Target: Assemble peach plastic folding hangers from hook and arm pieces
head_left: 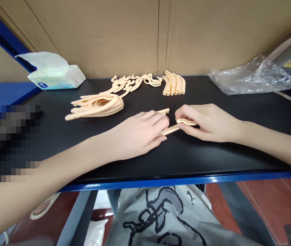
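Note:
Low over the black tabletop, my left hand (141,133) is closed around a cream plastic hanger part (171,130), palm down. One end of a cream piece shows past its knuckles. My right hand (208,121) pinches a small curved cream hook piece (186,121) between thumb and fingers, against the right end of the hanger part. The fingers hide how the two pieces meet. Beyond my left hand lies a nested stack of bent cream hanger frames (96,106). Behind it is a loose pile of cream hooks (132,83).
Several short curved cream tubes (174,83) lie in a row at the back. A tissue pack (55,76) stands at the back left, and a clear plastic bag (252,77) lies at the back right. A cardboard wall (96,37) borders the table behind. The blue table edge (145,183) runs in front.

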Tool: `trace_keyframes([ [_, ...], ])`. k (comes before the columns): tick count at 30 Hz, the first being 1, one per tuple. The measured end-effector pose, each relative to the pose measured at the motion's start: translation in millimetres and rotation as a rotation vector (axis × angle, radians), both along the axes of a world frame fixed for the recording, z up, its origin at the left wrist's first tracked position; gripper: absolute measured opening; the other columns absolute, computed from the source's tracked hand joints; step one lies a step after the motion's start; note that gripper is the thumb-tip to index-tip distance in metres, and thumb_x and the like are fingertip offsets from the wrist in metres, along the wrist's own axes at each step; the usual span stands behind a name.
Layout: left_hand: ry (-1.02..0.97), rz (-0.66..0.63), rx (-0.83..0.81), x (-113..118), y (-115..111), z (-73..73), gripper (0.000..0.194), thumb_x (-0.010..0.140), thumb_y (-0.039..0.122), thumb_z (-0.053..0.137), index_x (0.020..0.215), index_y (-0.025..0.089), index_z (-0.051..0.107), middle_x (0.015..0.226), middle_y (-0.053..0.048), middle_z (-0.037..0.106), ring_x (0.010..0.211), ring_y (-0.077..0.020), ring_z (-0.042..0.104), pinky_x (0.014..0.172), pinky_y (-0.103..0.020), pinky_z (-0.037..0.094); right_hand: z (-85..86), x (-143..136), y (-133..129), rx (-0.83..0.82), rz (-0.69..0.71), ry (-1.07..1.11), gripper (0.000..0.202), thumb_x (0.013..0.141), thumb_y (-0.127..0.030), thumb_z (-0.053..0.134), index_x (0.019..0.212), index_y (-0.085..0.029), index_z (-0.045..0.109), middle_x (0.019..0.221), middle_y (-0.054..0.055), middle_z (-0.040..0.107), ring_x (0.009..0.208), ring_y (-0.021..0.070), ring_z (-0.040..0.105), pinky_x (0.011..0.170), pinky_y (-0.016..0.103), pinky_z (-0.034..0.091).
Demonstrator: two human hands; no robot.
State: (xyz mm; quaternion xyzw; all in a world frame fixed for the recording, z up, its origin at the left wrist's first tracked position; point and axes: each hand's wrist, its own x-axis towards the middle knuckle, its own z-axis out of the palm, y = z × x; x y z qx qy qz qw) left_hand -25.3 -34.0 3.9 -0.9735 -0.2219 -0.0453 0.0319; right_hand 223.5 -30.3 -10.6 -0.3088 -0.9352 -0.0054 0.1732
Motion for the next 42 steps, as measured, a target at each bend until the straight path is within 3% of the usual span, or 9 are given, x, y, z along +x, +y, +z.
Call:
trace_keyframes([
  [5,-0.006,0.002,-0.002,-1.3,1.6,-0.7,0.022,0.104,0.028,0.043,0.109,0.014,0.058,0.134,-0.017,0.058,0.115,-0.0266,0.058,0.098,-0.040,0.045,0.4,-0.6,-0.6,0.058,0.052,-0.025,0.032,0.105,-0.034,0.034,0.099,-0.018,0.061,0.088,0.006,0.067,0.068,0.0148,0.058,0.060,0.026,0.038],
  [11,-0.005,0.012,0.052,2.3,1.7,-3.0,0.022,0.104,0.030,0.045,0.110,0.013,0.058,0.130,-0.016,0.060,0.109,-0.0262,0.060,0.091,-0.037,0.045,2.8,-0.3,-2.4,0.018,-0.106,-0.067,0.044,0.106,-0.044,0.028,0.112,-0.021,0.065,0.098,0.006,0.075,0.075,0.0189,0.067,0.057,0.027,0.035],
  [15,-0.032,0.054,0.075,5.5,1.2,-5.4,0.027,0.106,0.030,0.039,0.106,0.013,0.059,0.124,-0.014,0.064,0.102,-0.0241,0.061,0.087,-0.036,0.045,1.8,-3.6,-2.5,-0.040,-0.146,-0.110,0.039,0.104,-0.046,0.030,0.114,-0.019,0.057,0.083,0.005,0.075,0.062,0.0188,0.065,0.053,0.026,0.032],
  [18,-0.046,0.052,0.067,5.4,1.7,-6.3,0.027,0.106,0.031,0.038,0.106,0.014,0.059,0.125,-0.014,0.063,0.102,-0.0237,0.061,0.086,-0.035,0.046,0.8,-4.4,-1.9,-0.052,-0.118,-0.112,0.035,0.104,-0.045,0.028,0.103,-0.020,0.052,0.075,0.003,0.070,0.057,0.0174,0.060,0.052,0.026,0.031],
  [24,-0.031,0.020,0.010,1.1,3.1,-3.8,0.026,0.099,0.017,0.036,0.112,0.014,0.058,0.135,-0.016,0.059,0.110,-0.0269,0.059,0.093,-0.040,0.045,0.3,-3.1,0.7,-0.042,-0.007,-0.070,0.031,0.104,-0.045,0.034,0.091,-0.021,0.049,0.083,0.003,0.065,0.066,0.0145,0.057,0.057,0.025,0.036],
  [33,-0.051,0.019,-0.016,-0.8,3.5,-3.1,0.027,0.099,0.017,0.036,0.115,0.013,0.057,0.136,-0.016,0.058,0.115,-0.0274,0.058,0.098,-0.042,0.045,1.1,-2.0,1.7,-0.051,0.072,-0.053,0.032,0.103,-0.049,0.040,0.096,-0.020,0.054,0.085,0.002,0.061,0.064,0.0117,0.053,0.056,0.023,0.037],
  [42,-0.057,0.018,-0.012,1.0,2.9,-4.1,0.027,0.096,0.015,0.038,0.115,0.013,0.057,0.128,-0.015,0.060,0.112,-0.0274,0.057,0.095,-0.041,0.045,-1.9,-2.0,3.0,0.013,0.101,-0.061,0.027,0.104,-0.040,0.040,0.090,-0.020,0.050,0.084,0.000,0.057,0.060,0.0090,0.048,0.053,0.021,0.034],
])
